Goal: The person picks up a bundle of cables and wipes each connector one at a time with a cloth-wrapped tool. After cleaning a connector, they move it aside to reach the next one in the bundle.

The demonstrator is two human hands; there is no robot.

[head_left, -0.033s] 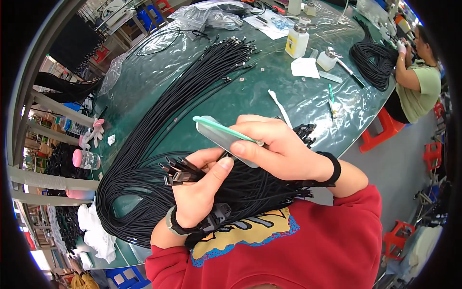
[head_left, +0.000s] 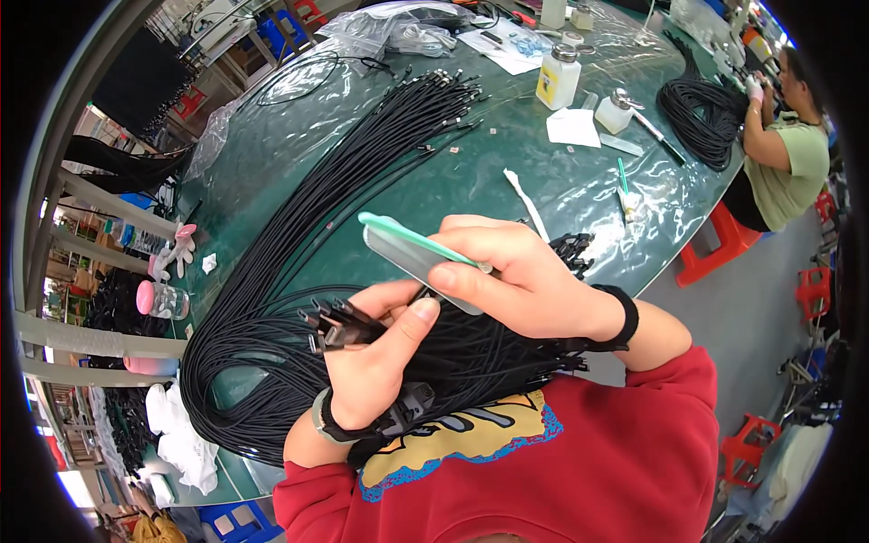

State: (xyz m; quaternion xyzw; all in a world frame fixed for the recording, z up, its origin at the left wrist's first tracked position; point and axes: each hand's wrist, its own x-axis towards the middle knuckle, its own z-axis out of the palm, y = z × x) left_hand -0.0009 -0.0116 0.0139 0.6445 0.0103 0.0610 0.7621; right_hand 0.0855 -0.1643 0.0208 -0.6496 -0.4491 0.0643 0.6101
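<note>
My left hand (head_left: pixel 385 339) is closed round several black cables, whose plug ends (head_left: pixel 337 324) fan out past the fingers to the left. My right hand (head_left: pixel 511 271) pinches a flat translucent plastic strip (head_left: pixel 412 260) between thumb and fingers. Green runs along its upper edge; whether that is a separate stick cannot be told. The strip's lower end touches or nearly touches my left thumb and fingertips, where a small dark part is mostly hidden. Under both hands lies a large coil of black cables (head_left: pixel 240 326), its far ends bunched at the back.
Bottles with metal tops (head_left: pixel 558 77), (head_left: pixel 615 110), white paper (head_left: pixel 573 128), a green stick (head_left: pixel 623 176) and a white twisted strip (head_left: pixel 527 204) lie on the green table (head_left: pixel 489 172). At right, a co-worker (head_left: pixel 787 145) handles another cable coil (head_left: pixel 701 122). Red stools (head_left: pixel 720 249) stand beyond.
The translucent strip has tilted slightly, its far tip shifting a little left and up. The cable plugs in my left hand have turned slightly. Both hands stay almost where they were.
</note>
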